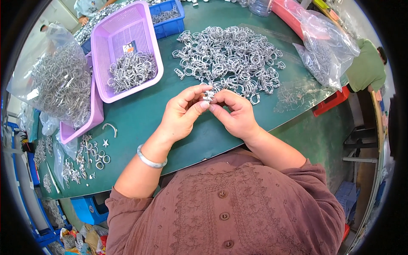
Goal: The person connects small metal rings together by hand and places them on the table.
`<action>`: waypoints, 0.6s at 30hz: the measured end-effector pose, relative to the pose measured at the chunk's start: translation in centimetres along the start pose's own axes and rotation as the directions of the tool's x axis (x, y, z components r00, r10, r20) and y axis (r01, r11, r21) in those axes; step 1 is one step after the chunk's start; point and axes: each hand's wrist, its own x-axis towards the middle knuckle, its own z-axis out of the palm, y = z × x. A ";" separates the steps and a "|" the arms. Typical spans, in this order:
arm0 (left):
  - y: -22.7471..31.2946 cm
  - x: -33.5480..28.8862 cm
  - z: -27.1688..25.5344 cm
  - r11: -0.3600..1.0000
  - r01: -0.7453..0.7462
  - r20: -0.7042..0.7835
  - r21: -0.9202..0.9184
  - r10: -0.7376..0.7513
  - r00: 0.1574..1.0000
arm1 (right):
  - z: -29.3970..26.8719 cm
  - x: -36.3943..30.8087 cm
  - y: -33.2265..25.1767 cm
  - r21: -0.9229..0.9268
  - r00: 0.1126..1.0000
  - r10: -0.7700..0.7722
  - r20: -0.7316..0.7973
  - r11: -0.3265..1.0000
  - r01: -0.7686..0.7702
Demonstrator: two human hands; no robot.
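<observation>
Above the table's front edge, my left hand (pixel 183 111) pinches a small silvery metal piece (pixel 208 97) between thumb and fingers. From the other side, the closed thumb and fingertips of my right hand (pixel 239 114) grip the same piece. Its exact kind is too small to make out, and the fingertips partly cover it. Just beyond both hands spreads a wide pile of silvery metal clasps (pixel 231 57) on the green table (pixel 187 148). A few loose clasps lie at the pile's near edge.
A purple basket (pixel 158 63) holding more clasps stands left, before a blue bin (pixel 170 27). Further left, a clear bag of clasps (pixel 63 80) rests in another purple basket (pixel 97 106). Small metal parts (pixel 87 155) lie front left. Another plastic bag (pixel 323 59) sits right, near a person in green (pixel 366 66).
</observation>
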 end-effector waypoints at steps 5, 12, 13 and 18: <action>-0.1 0.0 -0.3 1.000 -0.008 0.009 -0.003 0.008 1.000 | 0.0 -0.1 0.0 0.008 1.000 0.000 -0.009 1.000 0.000; -0.1 0.0 -0.4 0.987 -0.040 0.045 0.159 0.033 0.998 | 0.3 0.1 0.4 0.124 0.991 -0.017 -0.133 0.992 0.034; 0.0 -0.1 -0.4 0.979 -0.067 0.053 0.191 0.058 0.997 | 0.4 0.2 0.3 0.121 0.991 -0.028 -0.134 0.992 0.044; 0.3 0.0 -0.2 0.953 -0.127 0.095 0.275 0.105 0.990 | 0.2 0.1 0.7 0.066 0.991 -0.055 -0.124 0.996 0.064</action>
